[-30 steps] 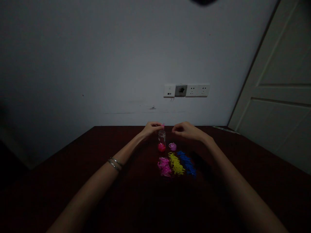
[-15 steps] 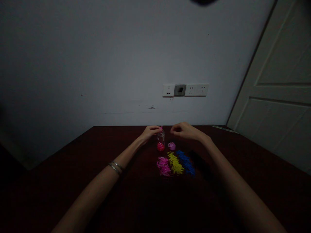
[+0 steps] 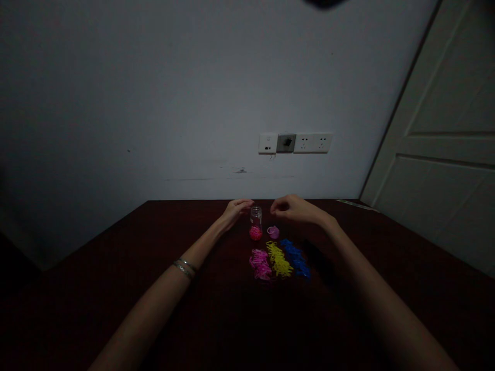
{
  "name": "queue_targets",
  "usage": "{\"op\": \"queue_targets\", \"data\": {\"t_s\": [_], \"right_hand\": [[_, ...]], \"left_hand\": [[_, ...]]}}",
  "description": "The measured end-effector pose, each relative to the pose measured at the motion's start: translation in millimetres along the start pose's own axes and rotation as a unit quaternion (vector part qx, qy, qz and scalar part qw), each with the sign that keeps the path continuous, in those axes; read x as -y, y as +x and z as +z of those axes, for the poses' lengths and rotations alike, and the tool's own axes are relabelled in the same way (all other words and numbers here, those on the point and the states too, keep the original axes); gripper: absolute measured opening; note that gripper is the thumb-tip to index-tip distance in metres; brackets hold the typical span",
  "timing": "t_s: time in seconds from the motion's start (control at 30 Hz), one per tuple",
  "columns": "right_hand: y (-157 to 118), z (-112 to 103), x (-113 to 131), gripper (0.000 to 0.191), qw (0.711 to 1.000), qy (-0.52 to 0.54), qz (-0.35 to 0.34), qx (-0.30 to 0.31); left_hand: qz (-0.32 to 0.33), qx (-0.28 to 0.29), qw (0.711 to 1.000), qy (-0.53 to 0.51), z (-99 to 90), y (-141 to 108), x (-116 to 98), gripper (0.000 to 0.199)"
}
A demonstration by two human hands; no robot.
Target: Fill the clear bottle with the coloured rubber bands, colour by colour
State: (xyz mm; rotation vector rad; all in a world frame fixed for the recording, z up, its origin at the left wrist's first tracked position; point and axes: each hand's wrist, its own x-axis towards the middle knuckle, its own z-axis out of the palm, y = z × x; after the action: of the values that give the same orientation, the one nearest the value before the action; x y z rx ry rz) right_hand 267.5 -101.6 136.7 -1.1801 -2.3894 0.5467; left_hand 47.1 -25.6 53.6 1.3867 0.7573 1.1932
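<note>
A small clear jar (image 3: 256, 215) stands upright and uncapped on the table, with pinkish-red bands (image 3: 256, 233) in its bottom. My left hand (image 3: 235, 211) is just left of the jar's mouth, its fingers stretched out and holding nothing visible. To the jar's right, my right hand (image 3: 293, 208) hovers with thumb and forefinger pinched together; anything between the tips is too small to make out. Below it lies a pink-purple cap (image 3: 273, 232) with a ring. Nearer me are piles of small looped bands: pink (image 3: 260, 265), yellow (image 3: 280, 259) and blue (image 3: 296, 258).
A dark, hardly visible pile (image 3: 319, 260) lies right of the blue bands. The dark reddish table (image 3: 185, 319) meets a pale wall (image 3: 193, 103) carrying a row of sockets (image 3: 312, 144). A panelled door (image 3: 441, 149) stands at the right.
The pink bands pinched in my left fingers over the jar's mouth are gone from there. Those fingers have straightened and moved slightly left. My right hand is almost unmoved.
</note>
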Motion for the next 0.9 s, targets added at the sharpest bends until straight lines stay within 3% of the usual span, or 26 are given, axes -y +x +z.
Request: {"op": "queue_targets", "data": {"t_s": [0.2,0.33,0.63,0.9], "right_hand": [[-5.8,20.0,18.3,0.024,0.986,0.030,0.004,0.161],[0.8,44.5,18.7,0.029,0.971,-0.012,0.021,0.238],[-0.1,73.7,15.1,0.037,0.961,-0.145,-0.004,0.236],[-9.5,87.5,7.5,0.028,0.960,-0.217,-0.049,0.173]], "left_hand": [[-0.045,-0.083,0.995,0.023,-17.0,-6.8,39.5,0.026],[-0.050,-0.101,0.992,0.049,-21.8,-10.6,50.9,0.026],[-0.030,-0.079,0.993,0.082,-21.5,-11.1,53.3,0.024],[-0.022,-0.073,0.993,0.088,-21.2,-12.1,54.0,0.023]]}}
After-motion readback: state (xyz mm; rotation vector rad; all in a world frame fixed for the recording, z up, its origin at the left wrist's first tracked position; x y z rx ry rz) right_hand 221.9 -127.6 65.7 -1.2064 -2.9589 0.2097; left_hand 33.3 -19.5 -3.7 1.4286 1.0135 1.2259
